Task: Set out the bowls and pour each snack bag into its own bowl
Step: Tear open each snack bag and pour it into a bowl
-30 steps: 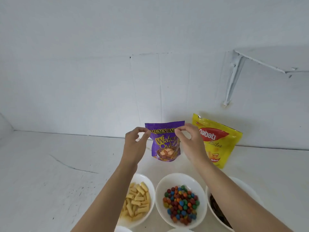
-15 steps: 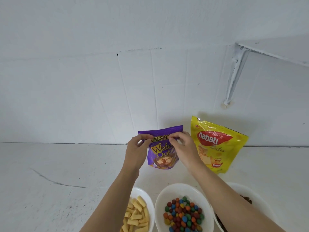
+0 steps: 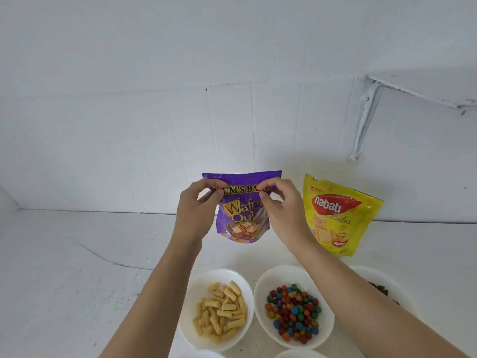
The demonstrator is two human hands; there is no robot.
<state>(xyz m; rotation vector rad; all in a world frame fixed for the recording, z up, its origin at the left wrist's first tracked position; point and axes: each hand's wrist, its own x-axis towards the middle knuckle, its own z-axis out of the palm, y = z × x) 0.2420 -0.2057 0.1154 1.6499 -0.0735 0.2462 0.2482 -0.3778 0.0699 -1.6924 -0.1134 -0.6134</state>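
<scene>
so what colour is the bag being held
The bag is purple with gold lettering; head view.

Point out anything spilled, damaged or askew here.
No clear spill. A dark crack-like line crosses the white counter left of the bowl of yellow sticks, and the yellow Nabati bag leans askew against the wall.

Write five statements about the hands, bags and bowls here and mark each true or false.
1. The left hand and right hand both pinch the purple bag near its top. True.
2. The yellow bag lies in a bowl. False: it stands on the counter against the wall.
3. The middle bowl holds coloured candies. True.
4. The left bowl is empty. False: it holds pale yellow stick snacks.
5. The purple bag is tipped over a bowl. False: it is held upright beyond the bowls.
</scene>
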